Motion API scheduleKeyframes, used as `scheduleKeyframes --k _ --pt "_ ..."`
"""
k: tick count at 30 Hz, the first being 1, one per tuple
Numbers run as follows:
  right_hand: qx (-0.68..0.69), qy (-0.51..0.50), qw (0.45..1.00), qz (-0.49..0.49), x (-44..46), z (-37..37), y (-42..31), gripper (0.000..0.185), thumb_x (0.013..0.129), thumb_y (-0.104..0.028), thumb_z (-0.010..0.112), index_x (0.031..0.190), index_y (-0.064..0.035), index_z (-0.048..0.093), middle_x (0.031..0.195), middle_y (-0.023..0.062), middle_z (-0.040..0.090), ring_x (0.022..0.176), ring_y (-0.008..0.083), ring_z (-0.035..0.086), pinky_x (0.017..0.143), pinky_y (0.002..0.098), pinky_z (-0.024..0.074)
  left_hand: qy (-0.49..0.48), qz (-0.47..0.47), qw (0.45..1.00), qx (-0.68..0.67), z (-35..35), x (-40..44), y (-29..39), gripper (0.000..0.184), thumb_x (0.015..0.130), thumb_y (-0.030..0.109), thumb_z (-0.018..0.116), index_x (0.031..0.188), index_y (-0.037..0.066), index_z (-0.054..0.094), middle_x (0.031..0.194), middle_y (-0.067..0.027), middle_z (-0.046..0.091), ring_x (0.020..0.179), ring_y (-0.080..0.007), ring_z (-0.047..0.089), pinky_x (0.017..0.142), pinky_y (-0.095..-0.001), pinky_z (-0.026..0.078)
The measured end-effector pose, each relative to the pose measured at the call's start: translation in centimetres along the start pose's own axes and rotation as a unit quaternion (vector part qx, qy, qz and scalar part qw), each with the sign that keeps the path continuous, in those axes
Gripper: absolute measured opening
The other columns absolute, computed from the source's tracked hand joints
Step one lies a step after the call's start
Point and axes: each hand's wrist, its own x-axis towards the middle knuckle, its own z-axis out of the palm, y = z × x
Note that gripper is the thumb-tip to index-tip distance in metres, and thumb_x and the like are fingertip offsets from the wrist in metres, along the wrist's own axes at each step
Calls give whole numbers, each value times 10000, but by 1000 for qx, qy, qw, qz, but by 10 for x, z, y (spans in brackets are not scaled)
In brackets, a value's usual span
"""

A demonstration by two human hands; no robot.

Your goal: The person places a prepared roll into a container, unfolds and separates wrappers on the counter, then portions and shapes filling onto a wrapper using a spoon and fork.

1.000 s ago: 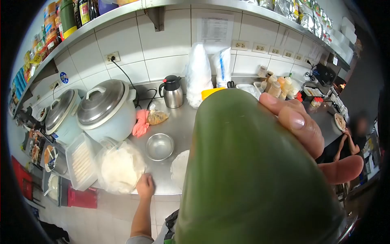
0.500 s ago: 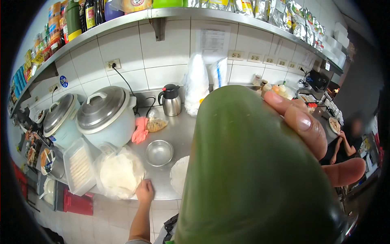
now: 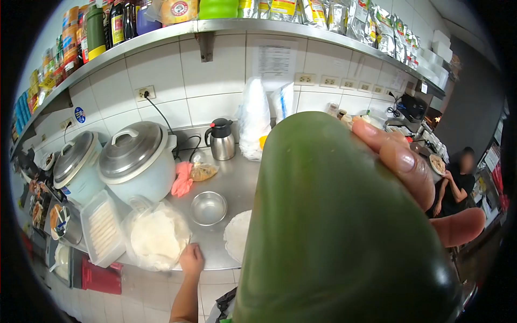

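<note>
A smooth, glossy green pepper (image 3: 344, 215) fills much of the view, very close to the camera. My right hand (image 3: 414, 177) grips it from the right side, with several fingertips showing and the rest hidden behind it. My left hand (image 3: 192, 259) rests at the front edge of the steel table, its fingers curled in. It sits against the corner of a clear plastic bag (image 3: 154, 237) holding pale, flat round wrappers; whether it pinches the bag is hidden. A pale round wrapper (image 3: 235, 237) lies on the table, partly covered by the pepper.
A steel bowl (image 3: 209, 209), a thermal jug (image 3: 221, 140) and two lidded pots, the nearer a large cooker (image 3: 137, 161), stand on the table. A plastic tray (image 3: 102, 229) holds pale rolls. Overhead runs a loaded shelf (image 3: 226, 25). Another person (image 3: 458, 183) is at the far right.
The view has tilted slightly, so the shelf and table sit a little lower. Both hands stay much as they were, the right one still around the pepper.
</note>
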Motion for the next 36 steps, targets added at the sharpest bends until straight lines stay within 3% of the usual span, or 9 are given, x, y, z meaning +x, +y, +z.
scheduleKeyframes --k 36 --pt "-16 -35 999 -7 20 19 -46 1119 768 -166 811 1534 -91 -1 1207 218 571 984 286 610 903 392 487 5 14 1000 -3 3 -3 -9 55 880 98 589 899 72 633 821 -152 679 746 -370 648 666 -468 501"
